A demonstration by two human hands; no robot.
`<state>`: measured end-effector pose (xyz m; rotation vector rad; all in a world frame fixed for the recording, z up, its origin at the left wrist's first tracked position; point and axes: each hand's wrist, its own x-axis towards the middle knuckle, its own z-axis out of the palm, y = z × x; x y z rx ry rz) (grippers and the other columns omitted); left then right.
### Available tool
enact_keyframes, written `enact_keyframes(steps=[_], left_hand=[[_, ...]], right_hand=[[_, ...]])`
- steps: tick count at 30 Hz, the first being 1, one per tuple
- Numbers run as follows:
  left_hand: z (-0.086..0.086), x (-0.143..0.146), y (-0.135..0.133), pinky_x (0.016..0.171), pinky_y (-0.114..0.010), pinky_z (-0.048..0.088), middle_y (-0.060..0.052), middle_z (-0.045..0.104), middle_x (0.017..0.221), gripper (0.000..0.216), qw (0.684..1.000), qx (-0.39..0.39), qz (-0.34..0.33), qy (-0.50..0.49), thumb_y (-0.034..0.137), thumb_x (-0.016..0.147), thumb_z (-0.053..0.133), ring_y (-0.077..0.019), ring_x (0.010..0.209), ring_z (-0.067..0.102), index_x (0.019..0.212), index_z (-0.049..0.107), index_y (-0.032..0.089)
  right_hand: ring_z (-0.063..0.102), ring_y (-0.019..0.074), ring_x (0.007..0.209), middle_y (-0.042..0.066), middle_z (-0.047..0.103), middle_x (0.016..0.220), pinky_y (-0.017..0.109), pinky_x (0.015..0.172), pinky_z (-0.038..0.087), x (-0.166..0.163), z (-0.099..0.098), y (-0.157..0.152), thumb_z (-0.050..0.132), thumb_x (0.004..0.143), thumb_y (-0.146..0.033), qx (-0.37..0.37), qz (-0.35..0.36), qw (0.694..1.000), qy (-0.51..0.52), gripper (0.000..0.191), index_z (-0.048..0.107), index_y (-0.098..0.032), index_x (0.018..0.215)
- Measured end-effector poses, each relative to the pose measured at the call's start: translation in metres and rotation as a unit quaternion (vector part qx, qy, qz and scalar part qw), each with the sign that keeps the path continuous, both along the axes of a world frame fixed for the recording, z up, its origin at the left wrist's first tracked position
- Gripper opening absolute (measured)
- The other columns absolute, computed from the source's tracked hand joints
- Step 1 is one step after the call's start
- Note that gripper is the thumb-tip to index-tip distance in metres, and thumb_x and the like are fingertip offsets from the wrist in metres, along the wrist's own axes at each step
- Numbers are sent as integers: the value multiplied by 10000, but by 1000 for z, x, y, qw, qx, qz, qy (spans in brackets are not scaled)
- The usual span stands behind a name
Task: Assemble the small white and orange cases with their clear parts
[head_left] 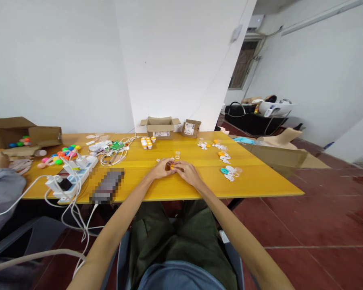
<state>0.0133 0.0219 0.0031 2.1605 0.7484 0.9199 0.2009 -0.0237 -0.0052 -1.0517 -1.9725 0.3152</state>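
Both my hands meet on the yellow table (pixel 260 181) near its middle. My left hand (pixel 162 168) and my right hand (pixel 186 170) are closed together around a small orange piece (pixel 172 166), fingertips pinching it from both sides. Just beyond them lie small white rings (pixel 172 159) and a small clear cup (pixel 177 154). To the right sit small white, orange and teal plastic parts (pixel 228 171). A cluster of small orange-and-white containers (pixel 147 142) stands farther back.
Two open cardboard boxes (pixel 159 126) stand at the wall. At the left are a power strip with white cables (pixel 75 177), colourful plastic pieces (pixel 62 155) and another open box (pixel 12 135). Another person's grey sleeve (pixel 1 193) shows at far left. Red tiled floor lies right.
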Motion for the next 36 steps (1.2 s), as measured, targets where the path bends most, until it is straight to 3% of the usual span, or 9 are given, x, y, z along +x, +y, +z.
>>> enact_keyframes(steps=[9, 36], left_hand=[[1, 0, 0, 930, -367, 544, -68, 713, 1079, 353, 1000, 1, -3, -1, 278, 758, 795, -203, 972, 663, 1076, 669, 191], [0, 1, 0, 926, -366, 546, -65, 725, 1041, 327, 1000, -3, -9, -13, 271, 756, 799, -198, 959, 673, 1048, 677, 191]], right_hand=[[723, 219, 1042, 37, 768, 1136, 347, 918, 570, -1, -2, -2, 640, 924, -229, 44, -30, 997, -50, 192, 800, -309, 995], [711, 217, 1040, 50, 768, 1117, 343, 913, 555, -4, 7, -8, 591, 948, -229, 23, -44, 997, -66, 212, 793, -287, 970]])
